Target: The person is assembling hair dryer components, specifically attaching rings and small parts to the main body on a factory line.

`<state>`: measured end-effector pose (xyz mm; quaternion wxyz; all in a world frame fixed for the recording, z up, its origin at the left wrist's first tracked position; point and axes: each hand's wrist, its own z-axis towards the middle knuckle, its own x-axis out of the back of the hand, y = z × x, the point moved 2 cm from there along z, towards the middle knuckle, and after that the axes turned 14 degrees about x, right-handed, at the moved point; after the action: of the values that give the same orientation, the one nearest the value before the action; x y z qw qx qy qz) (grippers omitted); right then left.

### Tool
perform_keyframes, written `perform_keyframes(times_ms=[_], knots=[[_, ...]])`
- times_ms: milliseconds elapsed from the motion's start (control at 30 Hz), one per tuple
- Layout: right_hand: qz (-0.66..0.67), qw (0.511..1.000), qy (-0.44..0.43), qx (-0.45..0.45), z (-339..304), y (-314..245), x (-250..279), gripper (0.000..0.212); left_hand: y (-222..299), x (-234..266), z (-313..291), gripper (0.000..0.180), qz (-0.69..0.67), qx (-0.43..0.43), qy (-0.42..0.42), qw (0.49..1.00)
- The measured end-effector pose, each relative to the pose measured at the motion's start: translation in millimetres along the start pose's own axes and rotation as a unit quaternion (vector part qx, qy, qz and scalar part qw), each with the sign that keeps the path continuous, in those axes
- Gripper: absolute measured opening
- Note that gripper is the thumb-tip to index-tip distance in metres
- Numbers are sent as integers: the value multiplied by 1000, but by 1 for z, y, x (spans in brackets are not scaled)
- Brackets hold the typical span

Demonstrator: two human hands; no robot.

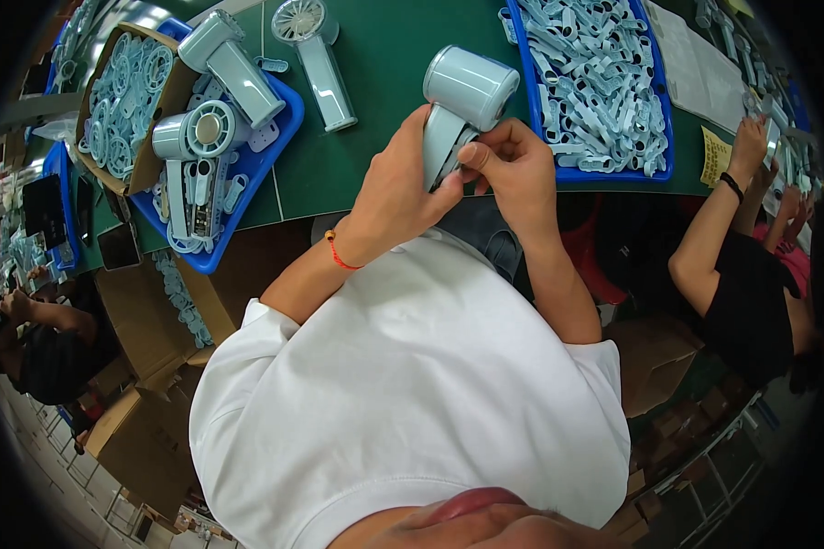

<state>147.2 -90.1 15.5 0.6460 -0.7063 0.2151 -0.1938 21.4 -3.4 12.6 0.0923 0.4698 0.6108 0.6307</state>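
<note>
A pale blue handheld fan point(471, 87) is held tilted in front of my chest, its round head up and away from me. My left hand point(403, 178) is wrapped round its handle from the left. My right hand point(515, 169) closes on the handle's right side, thumb and fingers pinching near a gap where darker inner parts show. Whether a small piece sits between those fingertips is hidden. Beyond my hands, another pale blue fan point(316, 64) lies on the green table point(375, 64).
At the left, a blue tray point(279, 137) holds more fans and loose parts, with a cardboard box point(146, 119) of ring-shaped parts on it. A blue bin point(604, 174) at the right is heaped with small pale blue pieces. A co-worker's arm point(719, 206) reaches in at the far right.
</note>
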Motion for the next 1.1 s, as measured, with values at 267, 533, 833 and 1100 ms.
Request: perform_keyframes(times_ms=[267,533,833,1100], knots=[[169,980,-41,102,1,9,-19,51,-8,-4,5,65,-336,91,-183,920],[-275,849,-80,443,7,15,-11,56,-14,17,-6,59,-49,-140,144,978],[-234,896,-119,359,15,21,-10,29,1,-18,-45,28,-26,-364,-90,927],[-441,776,-176,416,13,13,-16,62,25,24,-17,48,298,-264,145,906]])
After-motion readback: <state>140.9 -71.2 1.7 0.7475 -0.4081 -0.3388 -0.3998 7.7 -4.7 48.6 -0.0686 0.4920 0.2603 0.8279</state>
